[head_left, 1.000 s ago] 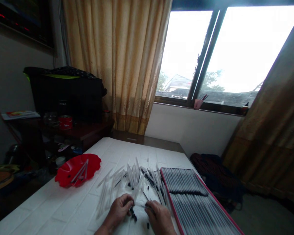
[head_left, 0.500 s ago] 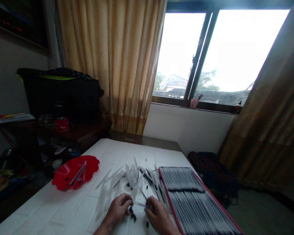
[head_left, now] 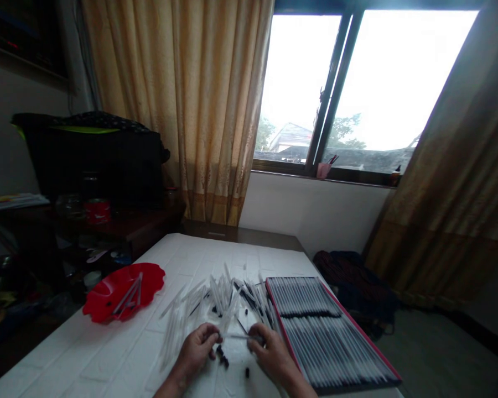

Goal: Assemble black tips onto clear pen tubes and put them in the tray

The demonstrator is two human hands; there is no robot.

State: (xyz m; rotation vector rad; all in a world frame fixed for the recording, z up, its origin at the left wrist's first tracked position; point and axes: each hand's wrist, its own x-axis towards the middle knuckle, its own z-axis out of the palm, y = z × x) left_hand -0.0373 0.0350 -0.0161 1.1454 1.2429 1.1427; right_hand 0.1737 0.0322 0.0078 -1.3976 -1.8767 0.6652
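Note:
Between my two hands a thin clear tube [head_left: 235, 336], like a pen barrel, is held roughly level above the table. My left hand [head_left: 196, 352] pinches its left end with thumb and forefinger. At the other end my right hand [head_left: 273, 354] has its fingers closed around the tube. Several small black caps [head_left: 223, 357] lie just below the left fingertips, and a lone black cap [head_left: 247, 373] is nearer the front. Loose clear tubes [head_left: 218, 298] are heaped beyond the hands, with thin dark rods [head_left: 253, 299] mixed in on the right.
A red-edged box [head_left: 336, 337] holds two rows of clear tubes with dark ends, right of my hand. On the left stands a red wavy-rimmed dish [head_left: 97, 307] with a few tubes. The white-covered table [head_left: 108, 359] reaches toward the curtain [head_left: 216, 110] and window.
My hands have drawn slightly apart, showing more of the tube, which now lies more level. The whole view has shifted a little.

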